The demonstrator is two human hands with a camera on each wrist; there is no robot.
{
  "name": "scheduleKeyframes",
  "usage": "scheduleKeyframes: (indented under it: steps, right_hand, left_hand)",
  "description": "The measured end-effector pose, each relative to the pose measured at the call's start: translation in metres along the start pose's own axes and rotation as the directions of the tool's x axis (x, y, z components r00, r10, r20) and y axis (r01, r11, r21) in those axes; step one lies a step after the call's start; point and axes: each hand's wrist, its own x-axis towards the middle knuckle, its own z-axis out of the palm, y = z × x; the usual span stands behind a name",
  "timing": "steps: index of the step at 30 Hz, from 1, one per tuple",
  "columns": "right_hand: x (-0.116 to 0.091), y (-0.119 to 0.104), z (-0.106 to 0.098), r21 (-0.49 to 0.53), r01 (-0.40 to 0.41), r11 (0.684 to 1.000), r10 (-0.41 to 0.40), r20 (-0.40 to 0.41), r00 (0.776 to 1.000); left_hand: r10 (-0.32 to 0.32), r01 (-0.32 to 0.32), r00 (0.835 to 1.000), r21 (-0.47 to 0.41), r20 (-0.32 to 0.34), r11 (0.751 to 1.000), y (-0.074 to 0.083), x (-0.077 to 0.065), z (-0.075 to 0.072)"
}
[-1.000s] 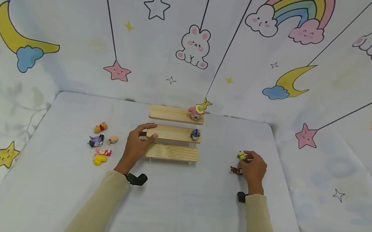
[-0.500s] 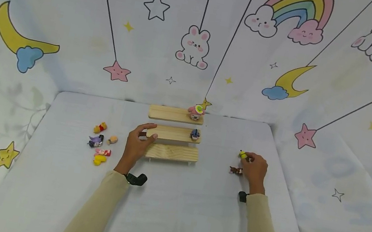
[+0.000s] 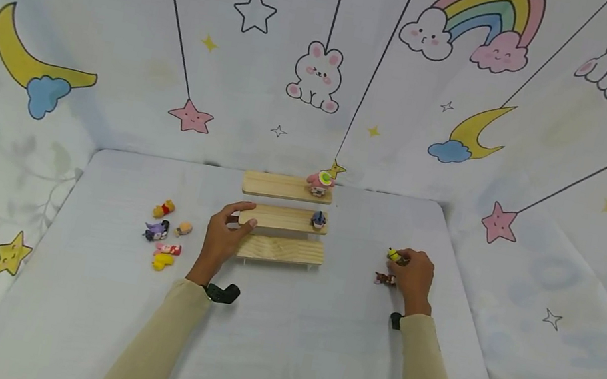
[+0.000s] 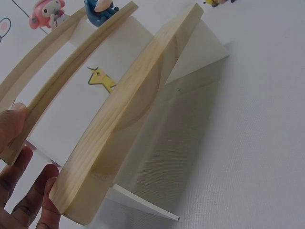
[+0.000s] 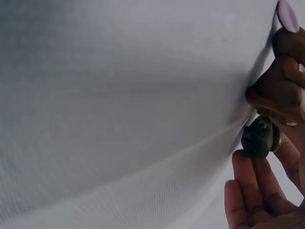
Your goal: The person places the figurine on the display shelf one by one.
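My left hand [image 3: 221, 243] grips the left end of the middle board [image 3: 280, 218] of a three-step wooden shelf; in the left wrist view the thumb [image 4: 12, 125] lies on that board, with fingers below. On the right, my right hand [image 3: 414, 280] pinches a small yellow-and-black toy figurine [image 3: 394, 255]. Its dark part [image 5: 257, 138] shows between the fingers in the right wrist view. A brown toy figurine [image 3: 383, 278] lies close to that hand. The pink figurine [image 3: 319, 183] stands on the top board's right end, the blue one [image 3: 319, 220] on the middle board's right end.
Several toy figurines lie left of the shelf, among them a red-and-yellow bear [image 3: 164, 208], a purple-and-black figure [image 3: 157, 230] and a yellow one [image 3: 163, 261]. The bottom board [image 3: 280, 250] stands in front. A patterned cloth backdrop [image 3: 275, 76] rises behind the white table [image 3: 275, 347].
The right hand shifts slightly, and the yellow-and-black figurine turns and tilts a little in its fingers. The left hand keeps its place on the shelf.
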Motion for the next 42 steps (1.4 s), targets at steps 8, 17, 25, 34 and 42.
scheduleKeyframes:
  steps: [8, 17, 25, 34, 42]
  right_hand:
    - [0.000, 0.000, 0.003, 0.081, 0.056, 0.995, -0.047, -0.117, 0.992]
    - [0.003, -0.024, -0.005, 0.242, 0.130, 0.962, -0.086, -0.181, 0.980]
    - [0.004, -0.050, -0.015, 0.343, 0.149, 0.928, -0.075, -0.220, 0.973]
    - [0.004, -0.068, -0.020, 0.417, 0.162, 0.894, -0.068, -0.231, 0.971]
    - [0.002, -0.090, -0.027, 0.438, 0.210, 0.874, -0.108, -0.246, 0.963]
  left_hand:
    - [-0.003, 0.003, 1.000, 0.012, 0.002, 1.000, -0.001, -0.001, 0.000]
    - [0.022, -0.022, 1.000, -0.008, -0.002, 1.000, 0.001, 0.000, -0.002]
    - [0.025, -0.025, 1.000, -0.004, -0.005, 1.000, -0.001, 0.001, -0.001]
    - [0.036, -0.036, 0.999, -0.026, 0.003, 0.999, -0.003, 0.001, -0.001]
    - [0.035, -0.036, 0.999, -0.013, -0.002, 0.999, -0.002, 0.001, 0.000]
